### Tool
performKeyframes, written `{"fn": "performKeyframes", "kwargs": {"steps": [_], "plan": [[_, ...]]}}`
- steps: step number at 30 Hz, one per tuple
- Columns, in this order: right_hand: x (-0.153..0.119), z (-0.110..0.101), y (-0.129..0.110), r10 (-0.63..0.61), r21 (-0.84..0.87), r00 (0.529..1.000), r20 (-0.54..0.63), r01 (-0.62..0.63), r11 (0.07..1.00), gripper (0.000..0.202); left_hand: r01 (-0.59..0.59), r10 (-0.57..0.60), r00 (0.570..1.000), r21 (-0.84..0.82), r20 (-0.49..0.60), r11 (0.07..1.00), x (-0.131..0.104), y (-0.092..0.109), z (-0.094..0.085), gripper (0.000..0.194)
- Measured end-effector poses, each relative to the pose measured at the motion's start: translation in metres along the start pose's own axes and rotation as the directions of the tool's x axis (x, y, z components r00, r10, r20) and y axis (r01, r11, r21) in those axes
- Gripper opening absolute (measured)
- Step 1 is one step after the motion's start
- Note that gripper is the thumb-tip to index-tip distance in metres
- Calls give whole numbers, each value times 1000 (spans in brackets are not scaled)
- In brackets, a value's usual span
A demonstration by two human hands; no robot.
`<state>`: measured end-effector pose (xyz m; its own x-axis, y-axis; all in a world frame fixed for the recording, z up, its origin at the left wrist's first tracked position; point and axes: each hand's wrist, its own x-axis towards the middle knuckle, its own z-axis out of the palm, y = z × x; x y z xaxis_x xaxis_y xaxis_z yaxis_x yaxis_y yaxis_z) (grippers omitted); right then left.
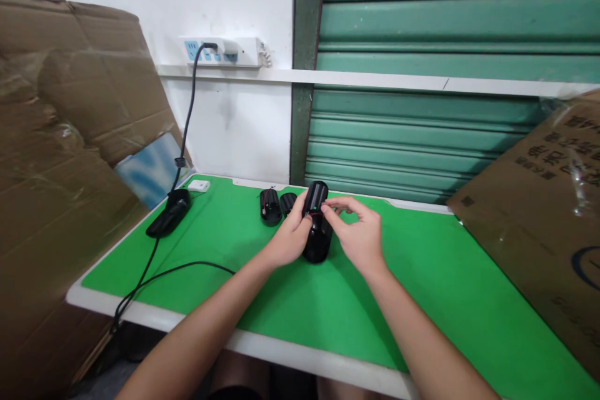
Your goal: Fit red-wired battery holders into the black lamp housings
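Near the middle of the green table (197, 306), my left hand (293, 234) is wrapped round the left side of a glossy black cylindrical part (317, 195). A black rounded piece (317, 244) stands just below it; whether the two are joined I cannot tell. My right hand (354, 228) pinches at the cylinder's right side, near a thin red wire (317, 213); what lies between its fingertips is too small to name. Behind my left hand are two more black parts, one with a red wire (270, 206) and one partly hidden (287, 202).
A black power adapter (169, 212) with its cable lies at the left, near a small white plug (199, 185). The cable runs up to a wall socket strip (222, 52). Cardboard stands at the left (89, 94) and right (539, 200). Behind is a green shutter (422, 131).
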<state>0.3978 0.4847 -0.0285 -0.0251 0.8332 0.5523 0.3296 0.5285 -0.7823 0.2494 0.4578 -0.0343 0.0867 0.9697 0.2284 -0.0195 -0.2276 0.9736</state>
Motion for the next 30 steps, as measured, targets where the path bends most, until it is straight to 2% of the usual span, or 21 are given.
{"fn": "performKeyframes", "kwargs": {"steps": [2,5,8,12,20,25,30], "plan": [[2,-4,2,-100,-118,991,95,110,987,14,-25,25,1000,18,3,1000,1,-2,0,60],[3,-8,6,-245,-213,942,228,294,932,18,-51,50,999,54,20,997,1,-4,-1,58],[3,-9,9,-323,-256,904,280,395,882,22,-57,54,998,78,41,995,1,-5,-1,59],[3,-9,12,-355,-300,897,261,425,854,43,-71,66,996,81,64,994,0,-5,0,60],[4,-10,15,-427,-304,860,280,501,810,50,-65,62,995,31,81,997,0,-2,2,59],[3,-9,16,-386,-305,893,233,444,843,38,-66,67,995,-9,77,998,0,-1,2,57],[-1,-6,20,-350,-309,916,199,397,864,27,-61,58,993,26,104,998,1,-2,0,56]]}}
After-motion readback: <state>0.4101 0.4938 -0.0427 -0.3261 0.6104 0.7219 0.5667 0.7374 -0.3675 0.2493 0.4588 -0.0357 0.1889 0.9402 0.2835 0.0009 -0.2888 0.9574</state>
